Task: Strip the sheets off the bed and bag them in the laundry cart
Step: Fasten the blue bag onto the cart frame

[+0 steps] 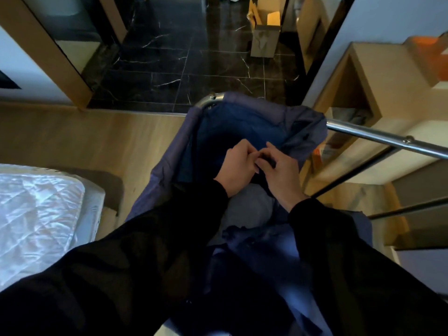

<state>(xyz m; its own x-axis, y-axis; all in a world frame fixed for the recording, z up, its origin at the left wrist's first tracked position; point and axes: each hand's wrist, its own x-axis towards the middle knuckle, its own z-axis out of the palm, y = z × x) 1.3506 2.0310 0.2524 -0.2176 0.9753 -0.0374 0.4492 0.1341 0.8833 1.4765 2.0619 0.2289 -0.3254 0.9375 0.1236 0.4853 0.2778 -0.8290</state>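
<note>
Both hands meet over the open mouth of the laundry cart's bag (242,122), a dark blue, soft woven fabric sack w/ a folded hem draped over the cart frame (378,138), which is round polished metal tube w/ a bolt near the far corner. Left hand (236,167) and right hand (282,177) sit knuckle to knuckle at the bag's centre, fingers curled; each grip is pinched together on a small dark bit of cloth or cord (268,160) between them — too dim to tell which. Black loose sleeves cover both arms to the wrist.

Sheets (249,204): a pale grey, crumpled bundle inside the bag, just below the wrists, near the bag's near edge. More rumpled blue cloth lies at the near rim.

Bed (38,214) at lower left: stripped, showing a white quilted, diamond-stitched shiny mattress w/ a rounded corner pointing toward the cart, not touching it.

Floor: light wood planks (72,134) near the bed, glossy black veined tile (194,69) beyond. A cardboard box (264,32) stands open on the tile.
</note>
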